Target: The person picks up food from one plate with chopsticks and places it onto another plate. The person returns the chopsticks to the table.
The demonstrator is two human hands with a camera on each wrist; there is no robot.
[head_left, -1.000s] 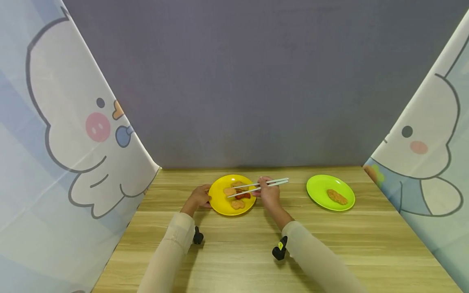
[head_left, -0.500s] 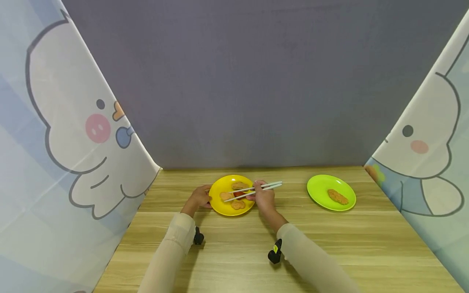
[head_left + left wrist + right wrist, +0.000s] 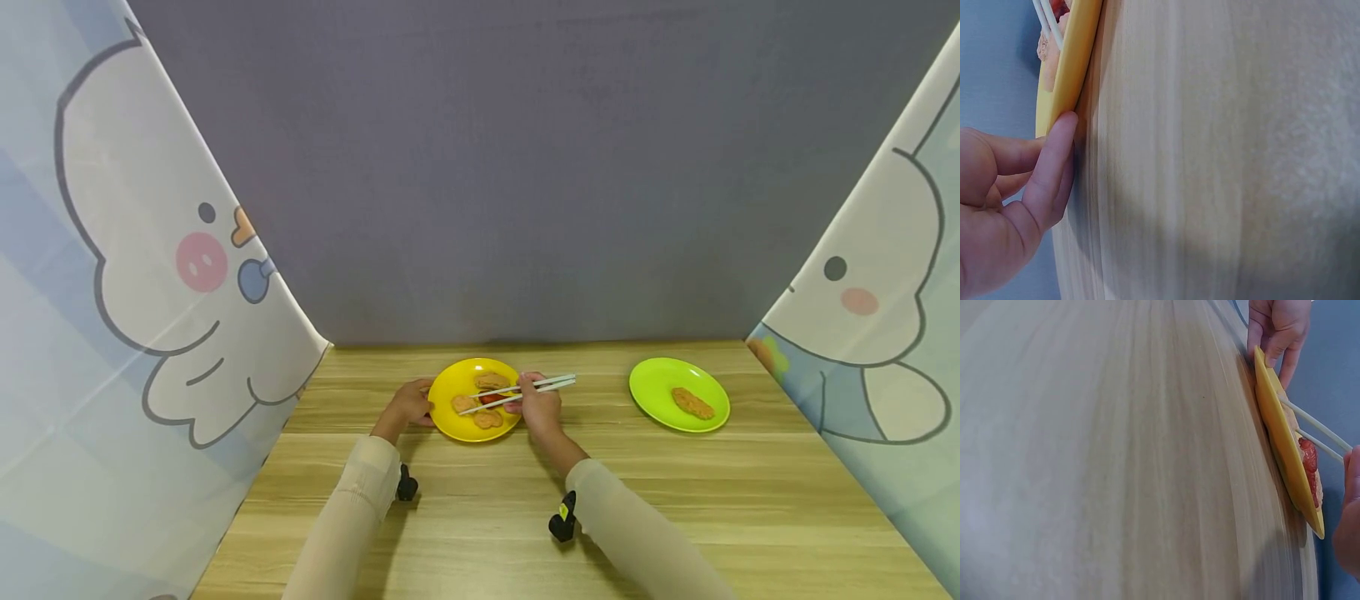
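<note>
My left hand [image 3: 411, 402] pinches the left rim of a yellow plate [image 3: 444, 383], thumb over the edge and fingers against its side. Chopsticks [image 3: 557, 382] are held in my right hand [image 3: 542, 410], pointing left across the plate. Their tips are spread, reaching a round nugget [image 3: 462, 403] on the plate's left part; one lies at its lower edge, the other at its upper right. Below the sticks lies another nugget [image 3: 489, 419], and a browned fried piece [image 3: 491, 381] is at the back. A red sausage-like piece [image 3: 1309, 456] sits between them, partly covered by the chopsticks in the head view.
To the right, a green plate [image 3: 651, 385] carries one fried cutlet-like piece [image 3: 692, 403]. Both plates stand on a wood-grain table [image 3: 480, 517] near its back edge. A grey panel [image 3: 525, 183] rises behind, with cartoon-printed cloths at both sides.
My right hand and the chopsticks have shifted left and slightly toward me, then nearly stopped. The round nugget sits a little further left and nearer. My left hand stays on the rim.
</note>
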